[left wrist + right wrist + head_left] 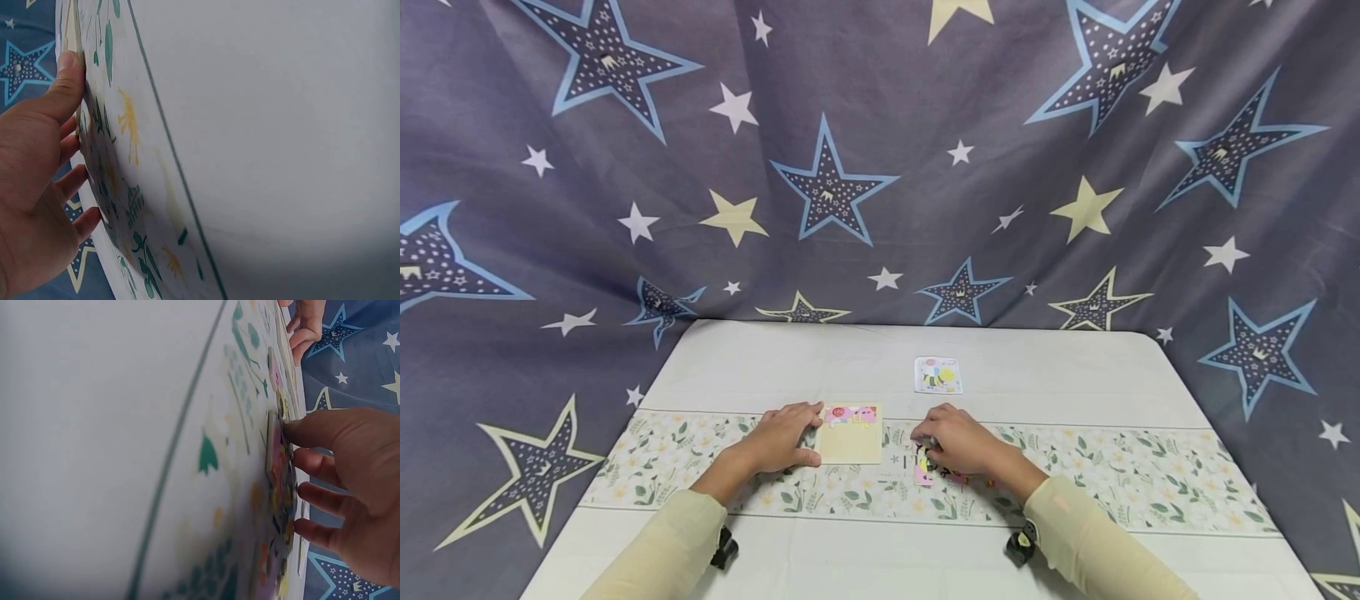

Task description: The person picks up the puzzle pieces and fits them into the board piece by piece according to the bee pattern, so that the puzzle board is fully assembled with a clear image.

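Note:
A pale puzzle board lies on the table, with a strip of pink puzzle pieces along its top. My left hand rests at the board's left edge, thumb near the lower corner and fingers toward the upper one. To the right of the board, my right hand is over several loose puzzle pieces, partly hiding them. In the right wrist view the thumb and fingertips touch the pieces, among them a pink-edged puzzle piece; the fingers are spread along them.
Behind the hands lies a small picture card showing a bee. A floral runner crosses the white table. A star-patterned curtain hangs beyond the table's far edge. Dark wrist cameras sit under the sleeves.

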Tool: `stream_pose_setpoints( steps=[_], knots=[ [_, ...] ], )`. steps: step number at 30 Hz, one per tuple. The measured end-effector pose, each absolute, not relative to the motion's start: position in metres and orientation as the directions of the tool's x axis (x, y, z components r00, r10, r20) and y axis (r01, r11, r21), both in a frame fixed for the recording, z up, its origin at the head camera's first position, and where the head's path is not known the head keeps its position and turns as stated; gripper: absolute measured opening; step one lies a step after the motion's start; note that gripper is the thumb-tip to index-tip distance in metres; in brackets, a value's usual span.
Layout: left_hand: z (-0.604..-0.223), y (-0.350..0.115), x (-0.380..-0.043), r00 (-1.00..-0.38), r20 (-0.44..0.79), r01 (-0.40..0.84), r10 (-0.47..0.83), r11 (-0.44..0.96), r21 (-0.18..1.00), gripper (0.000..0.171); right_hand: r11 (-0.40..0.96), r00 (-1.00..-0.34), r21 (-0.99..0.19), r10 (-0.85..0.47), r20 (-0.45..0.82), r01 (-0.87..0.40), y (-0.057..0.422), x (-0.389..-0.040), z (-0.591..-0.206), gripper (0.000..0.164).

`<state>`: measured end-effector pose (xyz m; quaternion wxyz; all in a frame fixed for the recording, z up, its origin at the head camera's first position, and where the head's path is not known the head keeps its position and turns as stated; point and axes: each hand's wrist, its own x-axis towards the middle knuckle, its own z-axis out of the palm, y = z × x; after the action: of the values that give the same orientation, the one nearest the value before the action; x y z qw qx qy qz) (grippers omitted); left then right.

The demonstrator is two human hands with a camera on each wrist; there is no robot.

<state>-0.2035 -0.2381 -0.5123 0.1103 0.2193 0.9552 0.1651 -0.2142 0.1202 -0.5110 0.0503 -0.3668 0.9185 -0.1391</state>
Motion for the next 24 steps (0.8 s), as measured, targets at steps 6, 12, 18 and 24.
stream_pose_setpoints(
  steps=[6, 12, 18, 24],
  knots=[
    [-0.5113, -0.2383, -0.203, -0.882, -0.143, 0.376, 0.45, 0.853, 0.362, 0.068, 0.694, -0.728, -0.293, -0.686, 0.011, -0.658, 0.1183, -0.2136, -0.511, 0.028],
    [-0.5133, -0.2385, -0.2037, -0.878, -0.145, 0.384, 0.456, 0.852, 0.356, 0.067, 0.696, -0.728, -0.285, -0.685, 0.009, -0.659, 0.119, -0.2148, -0.5129, 0.028],
    [-0.5121, -0.2382, -0.2035, -0.878, -0.141, 0.385, 0.458, 0.848, 0.364, 0.066, 0.683, -0.719, -0.289, -0.694, 0.031, -0.671, 0.1195, -0.217, -0.5148, 0.027],
    [-0.5105, -0.2376, -0.2026, -0.877, -0.137, 0.388, 0.461, 0.846, 0.365, 0.066, 0.674, -0.711, -0.279, -0.702, 0.046, -0.684, 0.1174, -0.2197, -0.5141, 0.026]
  ],
)
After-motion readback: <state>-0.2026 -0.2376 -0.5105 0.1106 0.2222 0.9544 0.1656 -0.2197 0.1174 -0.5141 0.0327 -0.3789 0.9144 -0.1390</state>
